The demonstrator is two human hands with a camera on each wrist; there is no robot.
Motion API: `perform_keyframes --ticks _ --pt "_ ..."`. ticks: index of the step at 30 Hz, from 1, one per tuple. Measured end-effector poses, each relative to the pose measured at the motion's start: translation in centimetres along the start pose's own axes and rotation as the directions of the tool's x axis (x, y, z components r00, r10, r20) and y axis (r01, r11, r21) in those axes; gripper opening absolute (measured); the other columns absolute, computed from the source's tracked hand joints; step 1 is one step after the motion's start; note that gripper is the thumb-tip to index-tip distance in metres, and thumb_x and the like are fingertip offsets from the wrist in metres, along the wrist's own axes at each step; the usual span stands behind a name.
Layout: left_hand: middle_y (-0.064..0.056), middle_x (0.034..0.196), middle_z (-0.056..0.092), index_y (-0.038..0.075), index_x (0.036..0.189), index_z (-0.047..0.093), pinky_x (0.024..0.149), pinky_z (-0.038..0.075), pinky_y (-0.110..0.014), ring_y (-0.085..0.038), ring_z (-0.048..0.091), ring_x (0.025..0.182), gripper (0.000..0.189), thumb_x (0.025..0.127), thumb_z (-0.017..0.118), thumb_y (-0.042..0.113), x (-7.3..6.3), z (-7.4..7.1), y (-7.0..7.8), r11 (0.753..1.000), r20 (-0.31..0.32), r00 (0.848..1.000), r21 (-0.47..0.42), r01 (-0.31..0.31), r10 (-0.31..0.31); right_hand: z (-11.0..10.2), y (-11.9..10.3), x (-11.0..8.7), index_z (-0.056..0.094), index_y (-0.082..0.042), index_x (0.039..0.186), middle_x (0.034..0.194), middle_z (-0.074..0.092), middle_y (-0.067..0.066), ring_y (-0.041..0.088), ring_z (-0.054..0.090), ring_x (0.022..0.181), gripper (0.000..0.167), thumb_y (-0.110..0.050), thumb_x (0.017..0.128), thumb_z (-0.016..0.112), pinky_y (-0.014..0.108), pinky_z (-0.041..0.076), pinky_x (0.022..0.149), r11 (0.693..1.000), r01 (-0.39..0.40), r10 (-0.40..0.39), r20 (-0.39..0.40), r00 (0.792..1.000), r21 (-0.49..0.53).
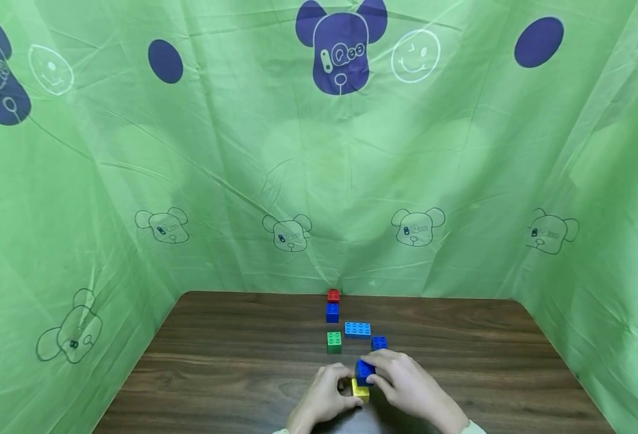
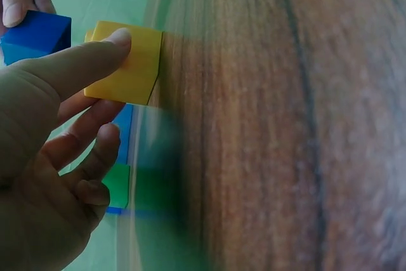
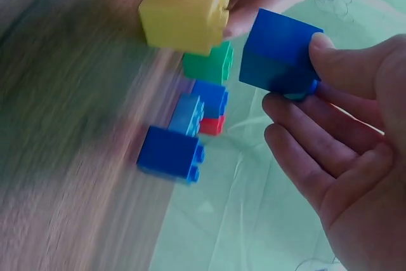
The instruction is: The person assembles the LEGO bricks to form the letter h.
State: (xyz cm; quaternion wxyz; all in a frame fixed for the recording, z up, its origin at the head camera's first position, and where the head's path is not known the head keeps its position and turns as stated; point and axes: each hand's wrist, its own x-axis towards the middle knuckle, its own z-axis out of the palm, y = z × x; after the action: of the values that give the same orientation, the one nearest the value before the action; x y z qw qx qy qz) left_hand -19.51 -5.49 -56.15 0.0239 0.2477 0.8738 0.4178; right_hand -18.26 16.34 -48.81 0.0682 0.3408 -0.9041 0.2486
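Note:
My left hand (image 1: 325,395) pinches a yellow building block (image 1: 359,390) between thumb and fingers, low at the tabletop near the front. In the left wrist view the thumb lies across the yellow block (image 2: 136,61). A dark blue block (image 1: 364,372) is pinched in my right hand (image 1: 405,386), just above the yellow one. The right wrist view shows a gap between this blue block (image 3: 279,52) and the studs of the yellow block (image 3: 181,14). Beyond the right fingers stands another dark blue block (image 1: 379,343), partly hidden in the head view.
Farther back on the wooden table (image 1: 232,355) stand a green block (image 1: 334,342), a long light blue block (image 1: 358,330), a blue block (image 1: 332,313) and a red block (image 1: 333,296). Green printed cloth (image 1: 319,169) walls in the table's back and sides.

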Motion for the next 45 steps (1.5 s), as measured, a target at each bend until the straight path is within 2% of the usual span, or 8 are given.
perform_keyframes --ticks 8,16,31,41,45 --pt "0.018 0.089 0.064 0.02 0.099 0.079 0.073 0.041 -0.019 -0.001 0.053 0.082 0.031 0.073 0.092 0.028 0.0 0.1 0.2 0.998 -0.037 0.999 0.067 -0.005 0.007 0.7 -0.3 0.2 0.072 -0.005 0.12 0.114 0.074 0.004 0.016 0.07 0.101 0.029 -0.015 0.092 0.074 0.032 0.059 0.081 0.998 0.037 -0.036 0.025 0.999 -0.043" --pt "0.018 0.088 0.063 0.022 0.101 0.079 0.074 0.041 -0.021 -0.001 0.052 0.085 0.032 0.073 0.092 0.03 0.1 0.1 0.0 0.997 -0.03 0.999 0.074 0.021 -0.019 1.0 -0.5 0.3 0.073 -0.005 0.117 0.108 0.073 0.001 0.013 0.07 0.096 0.028 -0.017 0.091 0.075 0.03 0.059 0.078 0.995 0.072 -0.071 0.023 0.997 -0.073" --pt "0.018 0.093 0.066 0.023 0.097 0.078 0.079 0.046 -0.024 -0.002 0.056 0.088 0.028 0.074 0.092 0.029 -0.1 0.3 -0.2 0.997 -0.006 1.0 0.081 0.015 -0.014 1.2 -0.7 0.8 0.075 -0.007 0.117 0.109 0.073 0.001 0.013 0.07 0.096 0.029 -0.019 0.091 0.077 0.03 0.059 0.077 0.997 0.012 -0.006 0.077 0.997 -0.075" --pt "0.016 0.101 0.069 0.027 0.096 0.078 0.084 0.048 -0.033 -0.01 0.058 0.097 0.029 0.072 0.092 0.032 -0.2 0.3 0.4 0.99 0.0 0.996 0.104 0.092 -0.092 1.1 -1.0 1.2 0.077 -0.008 0.11 0.103 0.073 -0.001 0.012 0.068 0.093 0.024 -0.02 0.09 0.078 0.029 0.058 0.075 0.998 -0.017 0.024 0.108 0.994 -0.064" --pt "0.014 0.103 0.07 0.027 0.097 0.077 0.085 0.049 -0.034 -0.012 0.06 0.097 0.03 0.071 0.093 0.032 0.0 0.3 0.5 0.989 0.002 0.995 0.113 0.095 -0.095 1.0 -1.1 1.3 0.077 -0.008 0.107 0.102 0.072 -0.002 0.012 0.068 0.092 0.022 -0.02 0.089 0.079 0.03 0.058 0.075 0.998 -0.032 0.039 0.116 0.992 -0.058"
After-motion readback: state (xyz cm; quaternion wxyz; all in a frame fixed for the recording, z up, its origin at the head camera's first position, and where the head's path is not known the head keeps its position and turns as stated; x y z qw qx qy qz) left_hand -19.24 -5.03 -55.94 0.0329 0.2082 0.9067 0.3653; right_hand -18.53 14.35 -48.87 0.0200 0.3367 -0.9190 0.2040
